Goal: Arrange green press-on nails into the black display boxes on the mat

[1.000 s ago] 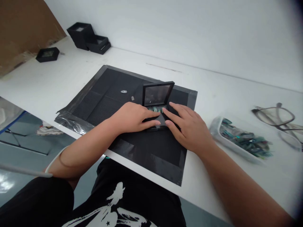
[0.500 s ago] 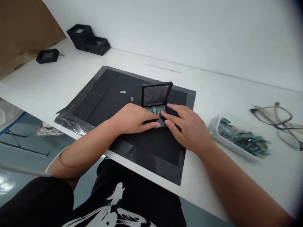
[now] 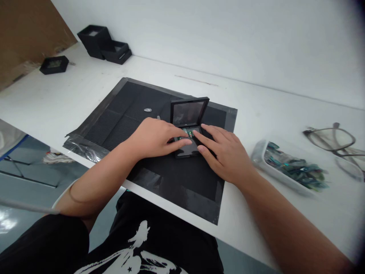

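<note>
A small black box (image 3: 186,152) with its windowed lid (image 3: 187,114) raised stands on the black mat (image 3: 182,182). Inside it lie a few small glossy green pieces (image 3: 190,133), partly covered by my fingers. From the left, my left hand (image 3: 155,137) reaches over the box, thumb and index finger stretched and apart, the index tip at the green pieces. Opposite it, my right hand (image 3: 226,152) has its fingers spread, with the index tip also at those pieces and the thumb over the box's right side. Neither hand visibly grips anything.
On the mat beyond my left hand lies a clear oval piece (image 3: 147,110). A plastic tub (image 3: 258,152) of similar greenish pieces stands at right, with eyeglasses (image 3: 330,139) behind it. Black boxes (image 3: 95,42) are stacked by the wall; another black case (image 3: 54,65) lies farther left.
My left hand has shifted slightly left and up, uncovering more of the box's front. My right hand stays nearly in place at the green pieces. The view has moved slightly.
</note>
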Demonstrator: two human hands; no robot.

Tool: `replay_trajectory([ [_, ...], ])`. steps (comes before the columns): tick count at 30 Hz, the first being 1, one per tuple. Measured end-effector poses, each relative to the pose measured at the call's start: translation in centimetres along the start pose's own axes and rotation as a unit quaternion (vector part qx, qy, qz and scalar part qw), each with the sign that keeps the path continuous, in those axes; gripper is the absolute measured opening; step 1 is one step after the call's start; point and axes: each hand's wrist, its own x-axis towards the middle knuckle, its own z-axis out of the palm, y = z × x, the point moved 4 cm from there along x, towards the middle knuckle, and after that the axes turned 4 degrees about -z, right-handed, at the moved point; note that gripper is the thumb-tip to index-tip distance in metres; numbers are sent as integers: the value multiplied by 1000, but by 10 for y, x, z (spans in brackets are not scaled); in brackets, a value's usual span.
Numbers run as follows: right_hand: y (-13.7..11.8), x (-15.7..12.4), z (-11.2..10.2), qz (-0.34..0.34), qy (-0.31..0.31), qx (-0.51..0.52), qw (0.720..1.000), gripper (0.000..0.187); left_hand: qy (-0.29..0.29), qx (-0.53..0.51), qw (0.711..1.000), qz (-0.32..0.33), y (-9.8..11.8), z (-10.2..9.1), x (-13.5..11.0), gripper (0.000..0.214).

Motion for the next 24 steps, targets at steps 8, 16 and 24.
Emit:
replay_trajectory([
  [8,0,2,-2,9,5,25,1000,52,61,-4,998,-22,-5,-12,1,59],
  [16,-19,1,-44,-26,112,-7,993,41,133,-91,987,15,4,-16,-2,63],
  [24,70,-73,-128,144,282,-89,944,16,156,-139,967,143,10,-16,-6,63],
])
